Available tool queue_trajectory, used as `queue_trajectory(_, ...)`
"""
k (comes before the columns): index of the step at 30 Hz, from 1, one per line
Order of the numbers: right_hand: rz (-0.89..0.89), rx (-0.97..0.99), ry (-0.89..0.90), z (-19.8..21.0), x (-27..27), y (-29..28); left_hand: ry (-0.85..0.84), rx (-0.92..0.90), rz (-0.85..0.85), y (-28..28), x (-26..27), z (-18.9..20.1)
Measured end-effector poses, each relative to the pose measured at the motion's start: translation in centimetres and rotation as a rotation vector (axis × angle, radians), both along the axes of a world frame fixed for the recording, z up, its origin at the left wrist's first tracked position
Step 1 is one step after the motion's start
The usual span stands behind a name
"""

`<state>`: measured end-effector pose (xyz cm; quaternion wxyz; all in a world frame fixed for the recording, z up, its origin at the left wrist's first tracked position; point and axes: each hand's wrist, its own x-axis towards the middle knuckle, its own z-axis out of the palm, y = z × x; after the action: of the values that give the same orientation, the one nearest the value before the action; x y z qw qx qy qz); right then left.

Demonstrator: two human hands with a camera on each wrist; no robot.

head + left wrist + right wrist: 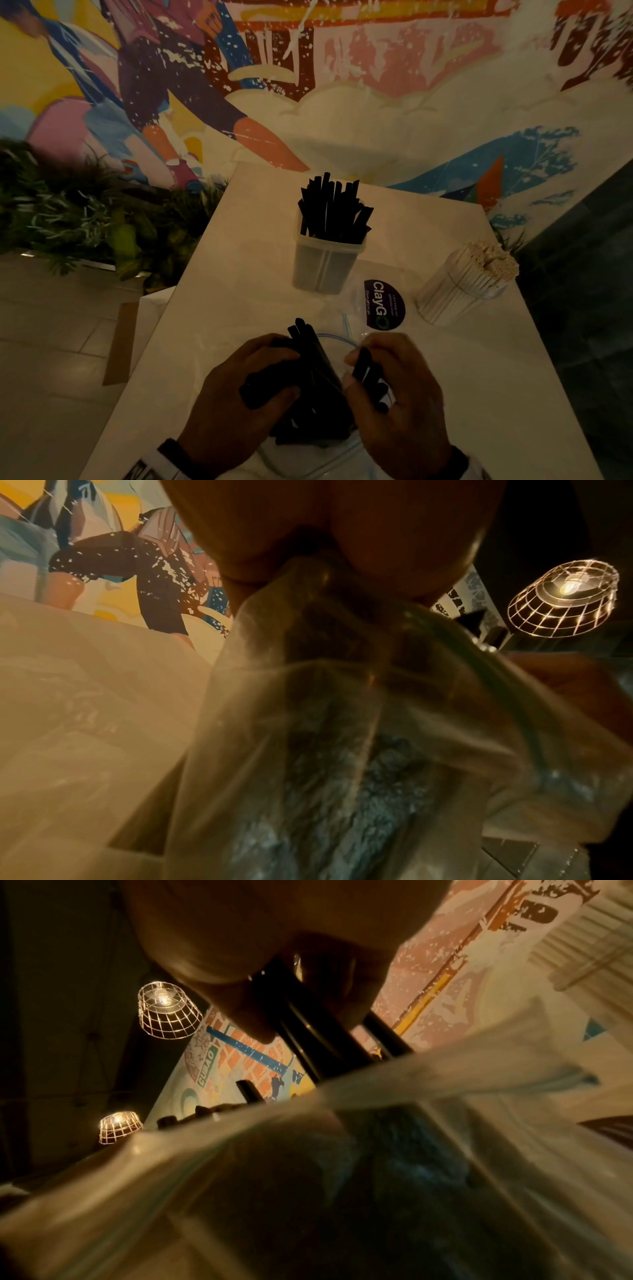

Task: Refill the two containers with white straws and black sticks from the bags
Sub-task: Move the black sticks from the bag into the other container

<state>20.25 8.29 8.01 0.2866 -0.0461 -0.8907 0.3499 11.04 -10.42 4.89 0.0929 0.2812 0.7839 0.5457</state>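
Overhead only: both hands (322, 387) grip black sticks (317, 356) over bag (337, 342).

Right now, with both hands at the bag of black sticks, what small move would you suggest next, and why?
Probably lift the right hand clear of the bag and carry its few black sticks to the container ahead. It already pinches them, the left hand holds the rest, and the container looks to have room.
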Motion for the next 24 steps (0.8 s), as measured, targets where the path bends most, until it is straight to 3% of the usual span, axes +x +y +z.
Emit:
queue_trajectory(3,-0.060,0.018,0.003,-0.2,-0.6,0.4,-0.008,0.002,0.010,0.0,0.0,-0.1)
queue_trajectory(7,-0.005,-0.406,-0.046,-0.8,-1.3,0.1,-0.005,-0.007,0.005,0.1,-0.1,0.0)
queue_trajectory(9,0.012,-0.497,-0.011,-1.1,-1.5,-0.1,-0.004,-0.005,0.003,0.1,-0.2,0.0)
queue_trajectory(16,0.010,-0.568,-0.088,-1.9,-2.8,-0.8,-0.018,-0.001,0.014,-0.1,-0.2,-0.1)
queue_trajectory(21,0.086,-0.578,-0.009,-0.2,-3.7,-0.4,-0.024,0.003,0.009,-0.1,-0.2,-0.2)
queue_trajectory(24,0.020,-0.577,-0.046,-1.3,-3.4,-0.4,-0.011,-0.003,0.006,-0.1,-0.3,-0.3)
